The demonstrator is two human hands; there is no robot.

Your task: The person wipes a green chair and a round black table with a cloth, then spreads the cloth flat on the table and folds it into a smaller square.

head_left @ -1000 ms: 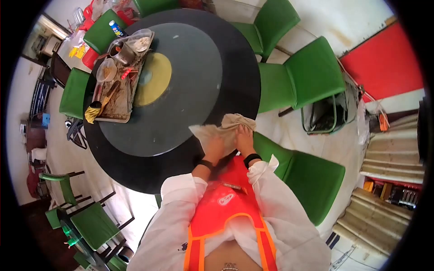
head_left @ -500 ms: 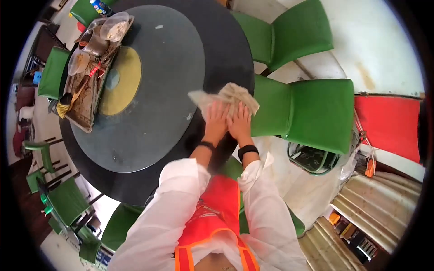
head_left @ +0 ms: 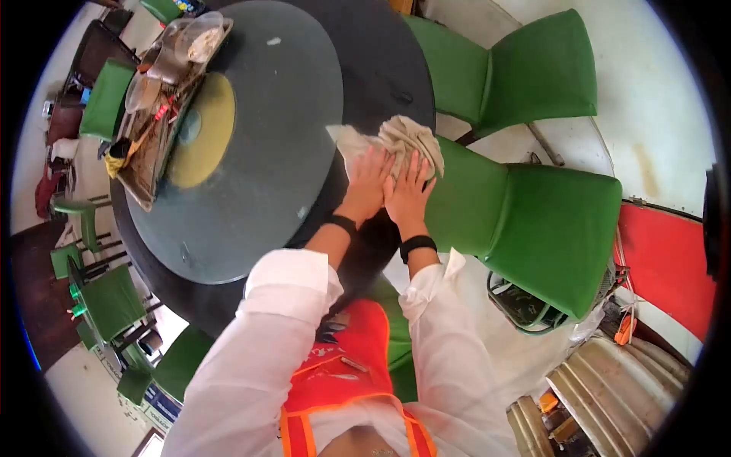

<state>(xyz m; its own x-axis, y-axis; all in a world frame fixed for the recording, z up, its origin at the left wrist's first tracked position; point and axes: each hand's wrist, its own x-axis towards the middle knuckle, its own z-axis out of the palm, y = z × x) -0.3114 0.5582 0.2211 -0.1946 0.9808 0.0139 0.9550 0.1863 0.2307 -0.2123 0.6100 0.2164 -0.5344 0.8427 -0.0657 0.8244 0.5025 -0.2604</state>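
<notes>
My left hand (head_left: 368,185) lies flat on a beige cloth (head_left: 412,142), fingers stretched forward. Beside it, my right hand (head_left: 408,196) presses on the same cloth with its fingers spread. The cloth is bunched up on the right and spreads thinner to the left, over the black rim of the round table (head_left: 381,72). Its left corner reaches the edge of the grey turntable (head_left: 293,152). What is under my palms is hidden.
A metal tray (head_left: 141,196) with plastic tubs and utensils stands on the turntable's left side. Green chairs (head_left: 552,236) surround the table, one close by my right hand. A red panel (head_left: 662,259) is at far right.
Both hands remain flat on the cloth, near the table's right rim. The view has shifted, so the chairs on the right sit lower and farther right.
</notes>
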